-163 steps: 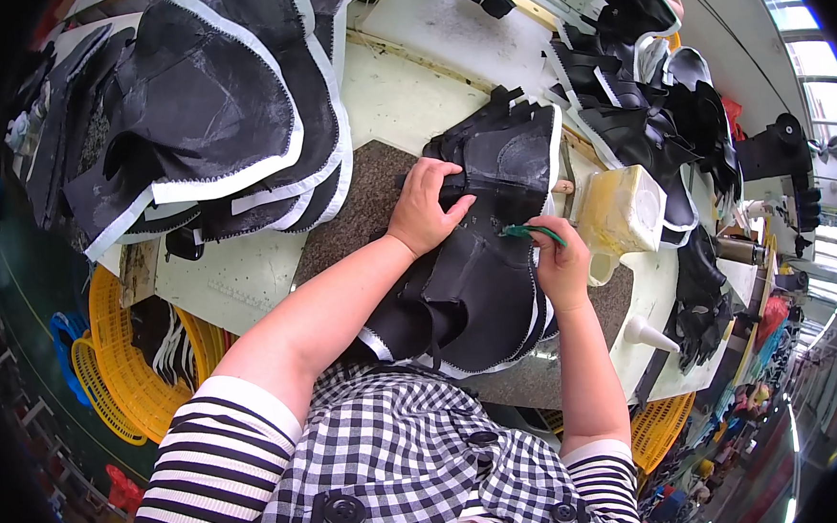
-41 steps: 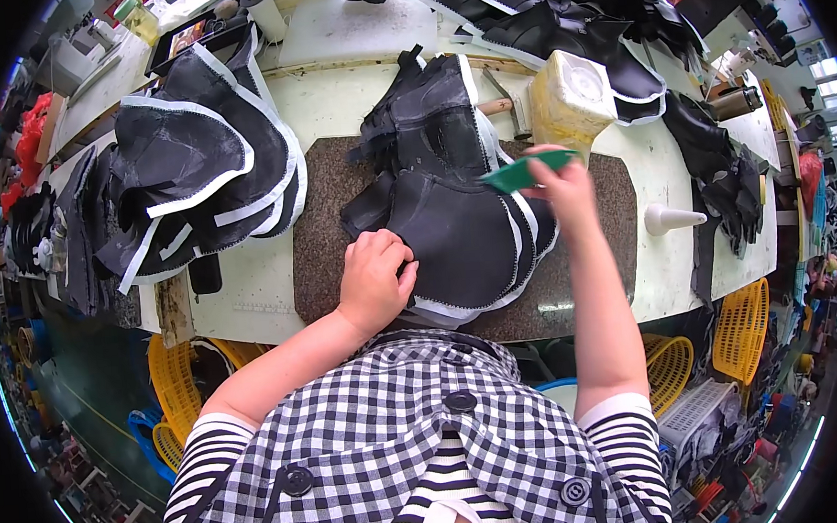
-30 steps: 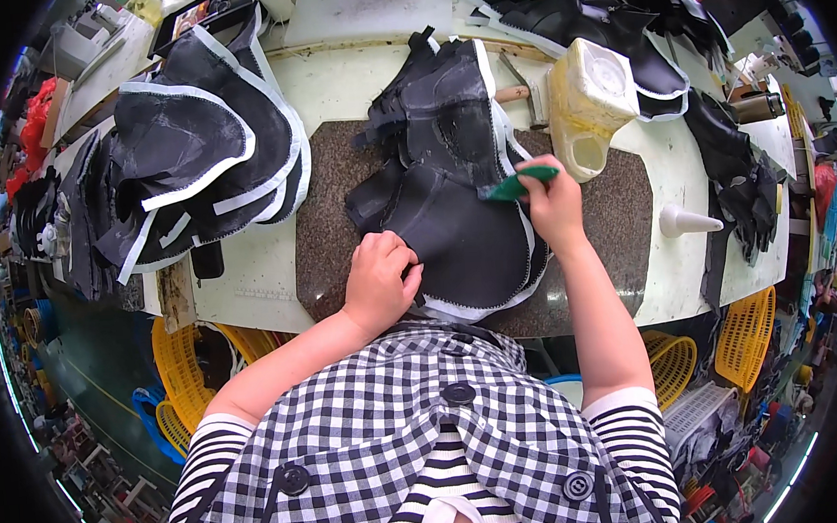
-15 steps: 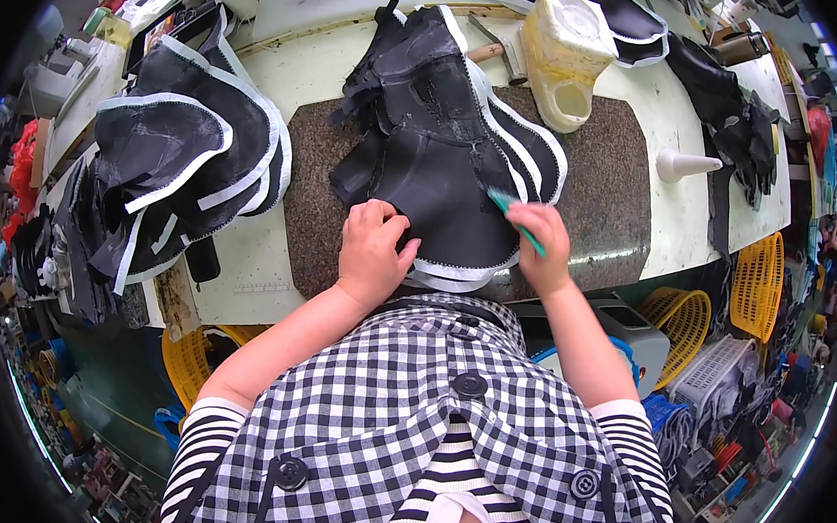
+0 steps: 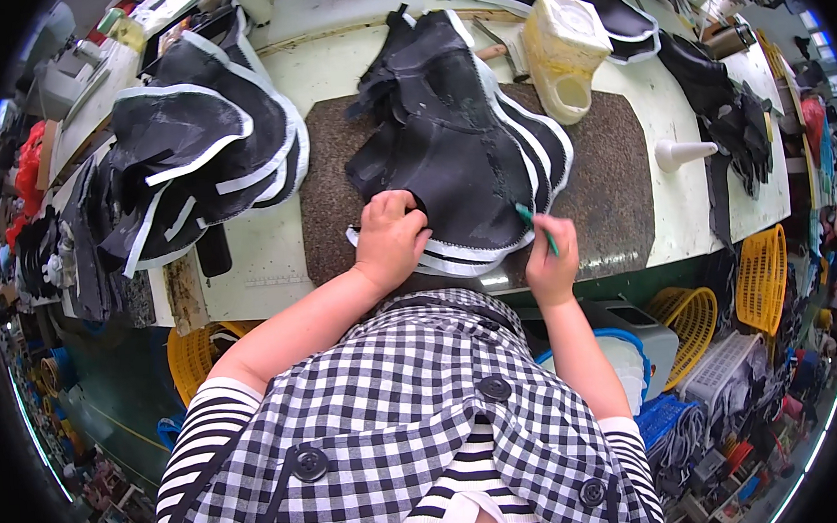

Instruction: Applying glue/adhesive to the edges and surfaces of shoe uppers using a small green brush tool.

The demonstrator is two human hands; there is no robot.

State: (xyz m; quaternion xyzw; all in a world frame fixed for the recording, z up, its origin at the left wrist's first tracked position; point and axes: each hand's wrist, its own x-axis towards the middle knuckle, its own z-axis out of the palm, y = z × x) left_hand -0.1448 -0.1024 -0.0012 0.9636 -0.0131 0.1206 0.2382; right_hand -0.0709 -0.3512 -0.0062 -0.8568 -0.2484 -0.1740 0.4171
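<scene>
A stack of black boot upper pieces (image 5: 447, 178) with white taped edges lies on the brown speckled slab (image 5: 615, 182) in front of me. Curled over the near left edge of the top piece, my left hand (image 5: 388, 239) grips it with fingers closed. My right hand (image 5: 552, 258) is closed around a slim green brush (image 5: 551, 242). The brush tip meets the top piece close to its right taped edge; its bristles are hard to make out. Dull streaks mark the black surface near the tip.
Beyond the slab's far edge stands a yellowed plastic container (image 5: 567, 56) beside a hammer (image 5: 492, 52). More white-edged black pieces (image 5: 185, 132) are heaped at left. A white cone (image 5: 685, 153) lies at right. Yellow baskets (image 5: 760, 279) stand below the table's edge.
My right hand has brought the brush down and slightly right along the piece. The left hand has shifted a little right, and the near left edge of the pieces now shows more white tape.
</scene>
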